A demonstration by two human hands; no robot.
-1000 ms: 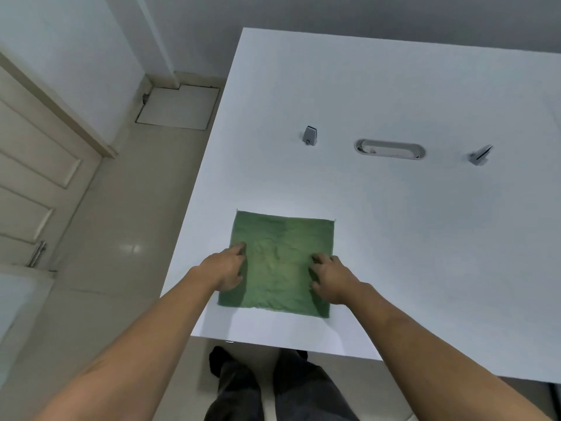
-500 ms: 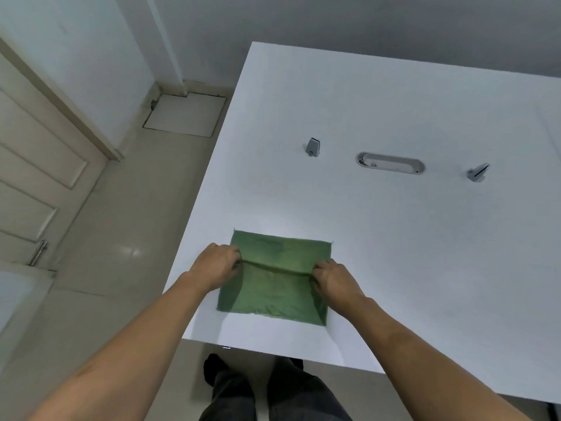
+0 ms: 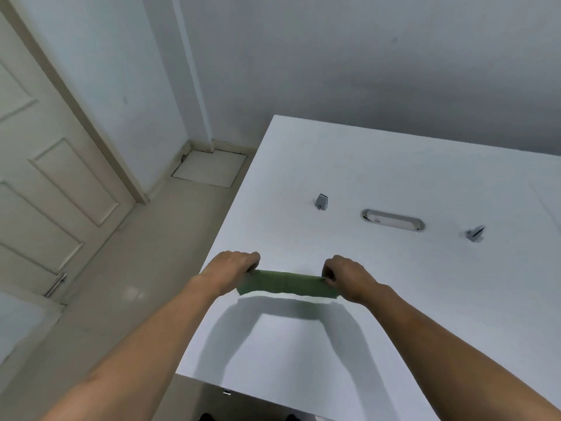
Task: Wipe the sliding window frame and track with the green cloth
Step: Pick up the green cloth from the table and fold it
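Observation:
The green cloth [image 3: 288,284] is stretched between my two hands and lifted off the white table [image 3: 394,299], casting a shadow below it. My left hand [image 3: 233,268] grips its left end with curled fingers. My right hand [image 3: 346,276] pinches its right end. Seen from above, the cloth shows as a narrow green strip. No window frame or track is in view.
On the table lie a small grey clip [image 3: 321,202], an oval cable slot [image 3: 392,220] and a second grey clip [image 3: 475,233]. A panelled door [image 3: 51,192] with a metal handle [image 3: 56,284] stands at the left. The grey wall [image 3: 364,56] rises behind the table.
Both hands went from lying on the flat cloth to gripping its sides and lifting it off the table. My view has tilted upward toward the wall.

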